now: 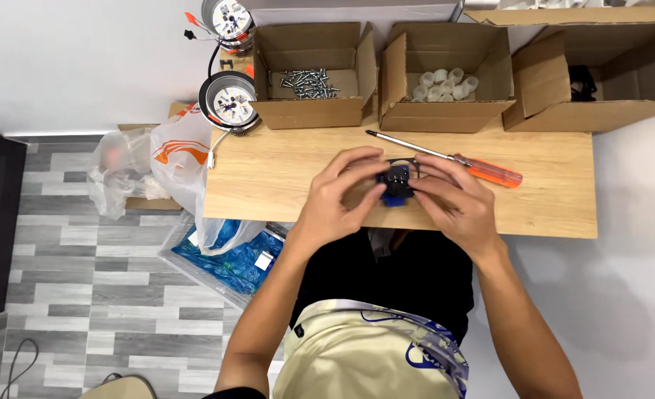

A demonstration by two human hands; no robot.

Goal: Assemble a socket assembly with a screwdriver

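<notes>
Fingers (363, 193) of the left hand (335, 199) and right hand (453, 199) are clamped together on a small black-and-blue part (396, 185) at frame centre, above the table (283, 177). Its long axis cannot be told. Assembly looks mid-way: the screwdriver (446, 157) lies untouched, and screws (307, 81) remain boxed at upper centre.

A black top is worn above pale yellow shorts (printed with blue line patterns). Both forearms are left bare; no rings or watch can be seen.
</notes>
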